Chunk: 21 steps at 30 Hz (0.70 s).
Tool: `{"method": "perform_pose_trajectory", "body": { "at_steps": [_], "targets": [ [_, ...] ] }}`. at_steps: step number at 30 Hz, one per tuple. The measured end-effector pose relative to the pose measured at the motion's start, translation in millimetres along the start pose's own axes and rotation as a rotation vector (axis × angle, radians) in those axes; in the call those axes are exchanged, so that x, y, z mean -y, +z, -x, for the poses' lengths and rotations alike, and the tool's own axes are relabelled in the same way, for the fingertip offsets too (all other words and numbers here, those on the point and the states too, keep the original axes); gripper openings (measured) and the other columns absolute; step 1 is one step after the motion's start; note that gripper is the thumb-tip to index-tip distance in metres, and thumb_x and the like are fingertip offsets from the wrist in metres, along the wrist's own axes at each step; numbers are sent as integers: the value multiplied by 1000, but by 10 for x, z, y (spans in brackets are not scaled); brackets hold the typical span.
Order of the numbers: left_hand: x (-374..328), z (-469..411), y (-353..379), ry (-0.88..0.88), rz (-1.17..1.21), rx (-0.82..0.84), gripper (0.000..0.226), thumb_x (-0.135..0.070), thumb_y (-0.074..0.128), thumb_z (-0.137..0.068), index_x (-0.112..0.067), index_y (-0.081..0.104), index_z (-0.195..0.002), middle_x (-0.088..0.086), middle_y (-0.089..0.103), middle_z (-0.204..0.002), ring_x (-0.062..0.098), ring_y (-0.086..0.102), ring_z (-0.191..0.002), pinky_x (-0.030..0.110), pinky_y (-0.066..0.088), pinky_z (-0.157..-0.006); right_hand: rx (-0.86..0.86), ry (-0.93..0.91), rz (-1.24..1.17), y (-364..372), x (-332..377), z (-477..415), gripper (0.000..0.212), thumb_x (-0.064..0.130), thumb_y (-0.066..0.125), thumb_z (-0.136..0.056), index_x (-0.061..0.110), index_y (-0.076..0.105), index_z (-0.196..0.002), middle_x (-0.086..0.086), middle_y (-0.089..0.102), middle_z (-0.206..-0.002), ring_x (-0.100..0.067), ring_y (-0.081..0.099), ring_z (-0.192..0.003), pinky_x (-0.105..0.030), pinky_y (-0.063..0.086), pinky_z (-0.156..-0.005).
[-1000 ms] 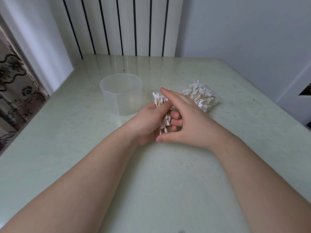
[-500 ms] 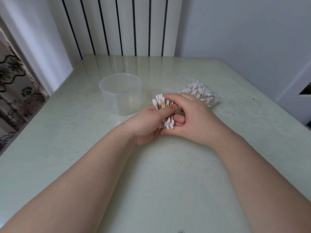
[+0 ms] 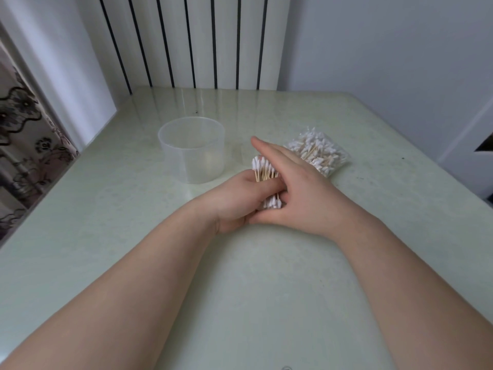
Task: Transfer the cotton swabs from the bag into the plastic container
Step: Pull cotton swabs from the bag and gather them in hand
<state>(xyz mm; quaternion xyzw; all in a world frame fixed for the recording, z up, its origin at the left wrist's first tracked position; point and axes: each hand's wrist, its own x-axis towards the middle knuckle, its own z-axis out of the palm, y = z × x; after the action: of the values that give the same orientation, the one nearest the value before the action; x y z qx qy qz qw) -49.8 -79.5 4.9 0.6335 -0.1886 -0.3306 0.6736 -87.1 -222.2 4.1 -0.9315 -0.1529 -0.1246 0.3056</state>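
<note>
**A:** Where are the swabs right now?

**B:** A bundle of swabs (image 3: 264,170) stands nearly upright in your left hand (image 3: 237,201). Your fingers and thumb are curled round its middle. The swabs are thin, pale wooden sticks with white pointed cotton tips at both ends. One cluster of tips shows above your thumb and another below it.

**A:** And my right hand?

**B:** Your right hand (image 3: 298,188) lies flat against the bundle's right side. Its fingers are straight and close together, pointing away from you. The thumb is stretched out low, touching your left hand. It grips nothing.

**A:** What about the others?

**B:** More swabs lie jumbled in the clear bag (image 3: 320,153). It rests flat on the pale green table (image 3: 240,289), just beyond your right hand, and your fingers hide its near corner.

**A:** And the container?

**B:** The container (image 3: 192,153) is a round, translucent tub, upright with its top open. It sits just left of the bundle, near your left hand but apart from it. A white ribbed radiator (image 3: 192,41) stands behind the table's far edge.
</note>
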Motion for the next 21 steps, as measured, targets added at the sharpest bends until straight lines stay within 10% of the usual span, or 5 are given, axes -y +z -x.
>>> {"method": "perform_pose_trajectory", "body": {
  "at_steps": [4, 7, 15, 21],
  "targets": [
    [15, -35, 0, 11, -13, -23, 25, -6, 50, -102, -10, 61, -80, 0, 66, -67, 8, 64, -64, 19, 49, -57, -126, -106, 78, 51, -6, -23, 74, 26, 89, -65, 19, 60, -133, 7, 59, -126, -6, 57, -112, -18, 44, -96],
    [28, -45, -8, 7, -4, -1, 19, -10, 51, -103, -10, 61, -86, 3, 67, -74, 11, 66, -70, 22, 52, -62, -70, -28, 14, 17, 11, -9, 99, 25, 87, -68, 42, 34, -150, 14, 53, -129, 1, 56, -109, -9, 43, -91],
    [16, -26, 14, 49, 2, -32, 26, -5, 45, -105, -9, 58, -83, -2, 66, -64, 7, 66, -61, 19, 52, -54, -101, -105, 76, 59, -29, -14, 77, 29, 90, -66, 23, 59, -137, 6, 54, -140, -1, 51, -126, -19, 40, -106],
    [-5, -148, -103, -29, 225, -395, 18, -21, 51, -104, -20, 47, -87, -5, 33, -52, 10, 29, -41, 19, 29, -40, -66, 25, 20, -27, -96, 13, 78, 36, 84, -74, 29, 47, -143, 11, 52, -137, -3, 51, -128, -34, 46, -108]
  ]
}}
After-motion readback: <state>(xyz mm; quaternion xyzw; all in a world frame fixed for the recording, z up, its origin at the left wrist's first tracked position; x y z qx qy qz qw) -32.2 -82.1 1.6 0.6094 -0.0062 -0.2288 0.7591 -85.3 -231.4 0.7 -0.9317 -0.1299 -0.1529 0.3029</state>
